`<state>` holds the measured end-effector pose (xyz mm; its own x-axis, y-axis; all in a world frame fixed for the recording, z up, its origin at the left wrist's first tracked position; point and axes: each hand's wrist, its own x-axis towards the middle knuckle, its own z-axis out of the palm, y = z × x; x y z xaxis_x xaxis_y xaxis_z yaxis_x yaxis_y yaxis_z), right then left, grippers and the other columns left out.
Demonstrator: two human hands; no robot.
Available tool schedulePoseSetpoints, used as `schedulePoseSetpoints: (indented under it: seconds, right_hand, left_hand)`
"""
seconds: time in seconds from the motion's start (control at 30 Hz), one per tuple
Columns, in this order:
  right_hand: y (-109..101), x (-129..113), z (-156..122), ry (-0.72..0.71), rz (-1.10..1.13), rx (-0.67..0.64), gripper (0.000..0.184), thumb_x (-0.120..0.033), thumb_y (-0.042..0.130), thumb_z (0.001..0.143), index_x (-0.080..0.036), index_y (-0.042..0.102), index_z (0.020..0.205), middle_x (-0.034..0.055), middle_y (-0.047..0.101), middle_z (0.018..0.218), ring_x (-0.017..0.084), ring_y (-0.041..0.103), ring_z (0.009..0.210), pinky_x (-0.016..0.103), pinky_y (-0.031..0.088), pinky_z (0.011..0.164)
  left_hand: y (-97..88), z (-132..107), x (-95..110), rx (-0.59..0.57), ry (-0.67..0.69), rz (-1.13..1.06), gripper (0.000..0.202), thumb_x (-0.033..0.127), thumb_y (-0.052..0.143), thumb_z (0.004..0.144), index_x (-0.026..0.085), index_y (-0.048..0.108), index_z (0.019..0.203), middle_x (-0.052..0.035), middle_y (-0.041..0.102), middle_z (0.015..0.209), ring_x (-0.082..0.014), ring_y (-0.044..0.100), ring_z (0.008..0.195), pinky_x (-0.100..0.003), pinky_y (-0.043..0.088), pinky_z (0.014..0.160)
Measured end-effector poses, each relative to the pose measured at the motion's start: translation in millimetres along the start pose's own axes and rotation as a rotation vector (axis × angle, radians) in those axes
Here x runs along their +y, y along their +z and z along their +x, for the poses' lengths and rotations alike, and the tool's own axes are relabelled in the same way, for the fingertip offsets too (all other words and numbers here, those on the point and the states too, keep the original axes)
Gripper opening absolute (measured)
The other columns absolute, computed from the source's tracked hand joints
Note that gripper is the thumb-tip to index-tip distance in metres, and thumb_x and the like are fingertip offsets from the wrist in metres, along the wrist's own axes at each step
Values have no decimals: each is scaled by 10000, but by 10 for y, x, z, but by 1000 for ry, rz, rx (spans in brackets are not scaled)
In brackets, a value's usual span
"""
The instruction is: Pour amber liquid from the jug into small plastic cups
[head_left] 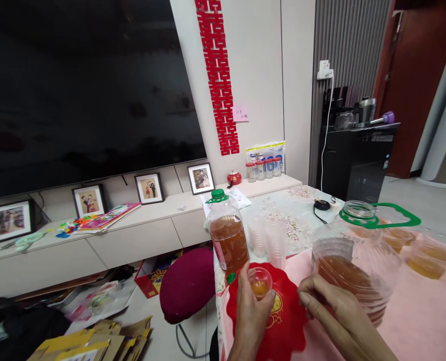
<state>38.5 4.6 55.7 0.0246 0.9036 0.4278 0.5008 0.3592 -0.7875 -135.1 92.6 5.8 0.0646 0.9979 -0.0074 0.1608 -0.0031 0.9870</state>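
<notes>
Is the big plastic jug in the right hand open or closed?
Open. The jug, gripped by the right hand, shows a bare mouth, with no cap above its green neck ring and handle.

Single head view, close above table (426, 321), facing forward-down toward wall

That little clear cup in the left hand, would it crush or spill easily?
Probably. The cup looks thin and see-through, so it would likely flex under a firm squeeze. It holds only a little amber liquid, so it seems light and apt to tip. The left hand pinches it by the rim, which suggests little weight.
</notes>
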Motion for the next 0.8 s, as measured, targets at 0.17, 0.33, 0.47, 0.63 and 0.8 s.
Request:
schedulePoseSetpoints:
  seconds: [0.17,0.33,0.47,0.63,0.8]
  right_hand:
    - [186,68,-7,109,58,-75,404,-538,436,1067,-231,539,826,-9,577,720,152,516,651,272,381,617]
    - [214,114,21,194,109,-151,421,-572,434,1070,-221,541,864,-4,583,745,166,542,688,287,391,652]
    - [240,96,17,250,167,-134,449,-604,445,1060,-214,543,860,-9,574,712,164,539,675,284,377,640]
    - [293,84,-2,292,301,-111,546,-716,512,1027,-205,537,837,-16,580,671,151,541,647,272,367,630]
    - [262,89,9,337,461,-130,592,-754,631,965,-197,513,801,-33,550,629,121,501,591,250,329,592]
  left_hand:
    - [-59,-74,107,-48,16,-58,1011,383,687,650,114,281,1536,-207,474,1499,-287,500,1417,-424,384,1261]
    - [-184,-218,328,-118,-5,-48,1085,453,680,628,123,202,1544,-181,499,1449,-265,525,1371,-428,391,1251]
    - [-218,-349,393,-150,69,-120,1085,379,687,672,122,111,1556,-157,554,1341,-235,585,1279,-409,434,1202]
    - [-198,-487,453,-235,81,-174,1100,234,681,674,141,69,1583,-124,585,1285,-214,583,1295,-348,447,1176]
    - [-171,-566,545,-272,99,-193,1139,231,693,683,138,6,1586,-115,610,1246,-208,618,1231,-335,473,1150]
